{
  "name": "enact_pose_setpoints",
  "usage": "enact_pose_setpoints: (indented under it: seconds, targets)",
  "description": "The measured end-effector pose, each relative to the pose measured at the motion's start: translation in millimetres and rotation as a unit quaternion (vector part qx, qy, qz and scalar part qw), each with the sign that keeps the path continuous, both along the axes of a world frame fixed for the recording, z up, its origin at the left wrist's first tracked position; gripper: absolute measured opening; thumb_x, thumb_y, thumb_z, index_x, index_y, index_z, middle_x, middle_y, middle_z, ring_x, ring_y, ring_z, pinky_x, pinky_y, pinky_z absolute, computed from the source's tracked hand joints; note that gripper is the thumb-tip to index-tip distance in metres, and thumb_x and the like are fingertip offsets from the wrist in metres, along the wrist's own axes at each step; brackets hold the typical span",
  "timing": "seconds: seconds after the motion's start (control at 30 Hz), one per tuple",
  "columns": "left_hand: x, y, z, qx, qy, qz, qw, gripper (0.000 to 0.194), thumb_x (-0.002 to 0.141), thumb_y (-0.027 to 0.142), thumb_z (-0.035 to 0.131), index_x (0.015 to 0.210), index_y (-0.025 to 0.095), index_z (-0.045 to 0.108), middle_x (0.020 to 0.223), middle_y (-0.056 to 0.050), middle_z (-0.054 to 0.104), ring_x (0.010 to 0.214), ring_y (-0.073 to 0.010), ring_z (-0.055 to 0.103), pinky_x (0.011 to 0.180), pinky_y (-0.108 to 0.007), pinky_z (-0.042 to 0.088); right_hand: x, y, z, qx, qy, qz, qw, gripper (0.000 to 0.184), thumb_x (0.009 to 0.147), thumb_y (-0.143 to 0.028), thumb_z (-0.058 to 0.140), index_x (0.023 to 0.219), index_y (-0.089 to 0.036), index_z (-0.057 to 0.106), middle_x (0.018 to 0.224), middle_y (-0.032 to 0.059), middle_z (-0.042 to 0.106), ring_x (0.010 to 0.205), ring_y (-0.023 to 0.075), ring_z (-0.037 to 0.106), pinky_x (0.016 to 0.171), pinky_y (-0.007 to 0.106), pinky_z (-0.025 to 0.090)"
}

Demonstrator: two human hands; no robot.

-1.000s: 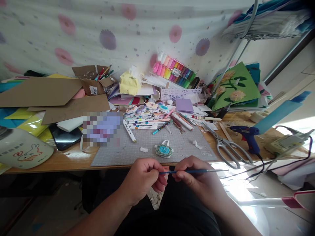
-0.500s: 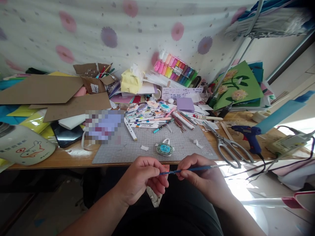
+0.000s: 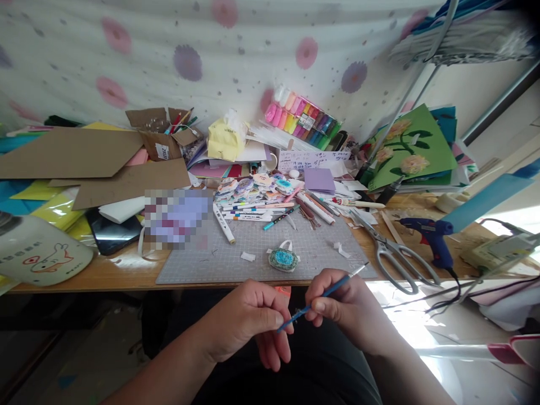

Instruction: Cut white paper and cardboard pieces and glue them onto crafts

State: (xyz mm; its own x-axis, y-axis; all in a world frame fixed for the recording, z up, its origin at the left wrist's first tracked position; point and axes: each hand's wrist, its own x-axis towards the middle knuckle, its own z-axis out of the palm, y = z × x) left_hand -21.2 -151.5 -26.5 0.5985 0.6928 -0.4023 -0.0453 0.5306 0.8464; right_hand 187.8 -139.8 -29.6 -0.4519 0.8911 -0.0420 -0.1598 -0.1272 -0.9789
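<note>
A thin paintbrush (image 3: 336, 286) with a blue handle slants between my hands over my lap, its dark bristles up to the right. My left hand (image 3: 255, 320) pinches the handle's lower end between thumb and forefinger, the other fingers hanging loose. My right hand (image 3: 337, 301) is closed around the handle's middle. A small whitish bit clings to the handle between the hands. Just beyond my fingers, on the grey cutting mat (image 3: 202, 264), lies an oval piece (image 3: 283, 259) with a turquoise centre, a speckled green rim and a white loop.
Paper scraps (image 3: 248, 256) lie on the mat, with markers (image 3: 257, 211) and paper cutouts behind. Large scissors (image 3: 392, 250) and a blue glue gun (image 3: 436, 236) with a trailing cord sit at right. A white bottle (image 3: 44, 253) and cardboard (image 3: 71, 152) stand left.
The paintbrush has tilted from nearly level to a slant, bristle end raised and handle end lowered. My left hand has dropped slightly. Whitish wrapping seen below my left hand no longer shows.
</note>
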Motion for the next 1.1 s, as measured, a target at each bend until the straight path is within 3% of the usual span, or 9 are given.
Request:
enact_pose_setpoints:
  seconds: [0.13, 0.23, 0.37, 0.6, 0.93, 1.1]
  targets:
    - [6, -1, -3.8, 0.003, -0.052, 0.027, 0.998, 0.031, 0.078, 0.042, 0.061, 0.078, 0.012, 0.065, 0.064, -0.008, 0.072, 0.047, -0.0132, 0.064, 0.044, -0.021, 0.048, -7, -1, -1.9, -0.031, 0.004, 0.021, 0.999, 0.025, 0.071, -0.035, 0.079, 0.072, -0.015, 0.063, 0.055, -0.0016, 0.062, 0.048, 0.0082, 0.052, 0.048, 0.019, 0.041]
    - [13, -3, -5.9, 0.018, -0.049, 0.04, 0.998, 0.039, 0.071, 0.05, 0.069, 0.07, 0.013, 0.061, 0.054, -0.003, 0.065, 0.038, -0.0077, 0.053, 0.038, -0.016, 0.039, -13, -3, -3.5, -0.033, 0.006, 0.035, 0.999, 0.027, 0.07, -0.034, 0.08, 0.07, -0.016, 0.061, 0.056, -0.0027, 0.06, 0.05, 0.0078, 0.05, 0.05, 0.019, 0.039]
    - [16, -8, -8.6, 0.027, -0.015, 0.066, 0.997, 0.033, 0.072, 0.044, 0.069, 0.065, 0.014, 0.058, 0.044, 0.002, 0.056, 0.03, -0.0031, 0.038, 0.03, -0.014, 0.022, -17, -5, -9.4, -0.022, 0.018, 0.033, 0.999, 0.027, 0.077, -0.039, 0.074, 0.074, -0.016, 0.06, 0.055, -0.0035, 0.057, 0.048, 0.0071, 0.044, 0.047, 0.019, 0.034]
    - [14, -10, -5.2, -0.002, -0.003, 0.074, 0.997, 0.026, 0.073, 0.037, 0.061, 0.061, 0.014, 0.058, 0.039, 0.003, 0.052, 0.027, -0.0031, 0.035, 0.029, -0.015, 0.018, -15, -6, -11.5, -0.047, 0.006, -0.033, 0.998, 0.034, 0.081, -0.048, 0.068, 0.073, -0.016, 0.057, 0.048, -0.0043, 0.054, 0.042, 0.0067, 0.04, 0.044, 0.019, 0.028]
    - [9, -6, -3.4, -0.03, -0.006, 0.045, 0.999, 0.01, 0.062, 0.021, 0.055, 0.062, 0.013, 0.062, 0.042, 0.0, 0.059, 0.027, -0.0039, 0.04, 0.029, -0.014, 0.023, -11, -5, -6.7, -0.026, -0.014, -0.023, 0.999, 0.033, 0.082, -0.047, 0.067, 0.073, -0.016, 0.057, 0.051, -0.0034, 0.056, 0.044, 0.0081, 0.044, 0.045, 0.02, 0.032]
    - [6, -5, -4.4, -0.032, -0.01, 0.017, 0.999, 0.018, 0.057, 0.014, 0.052, 0.069, 0.013, 0.067, 0.049, -0.001, 0.064, 0.03, -0.0053, 0.045, 0.03, -0.014, 0.028, -8, -3, -5.6, -0.028, -0.033, -0.018, 0.999, 0.034, 0.081, -0.048, 0.067, 0.073, -0.016, 0.056, 0.052, -0.0033, 0.056, 0.045, 0.0086, 0.046, 0.045, 0.02, 0.034]
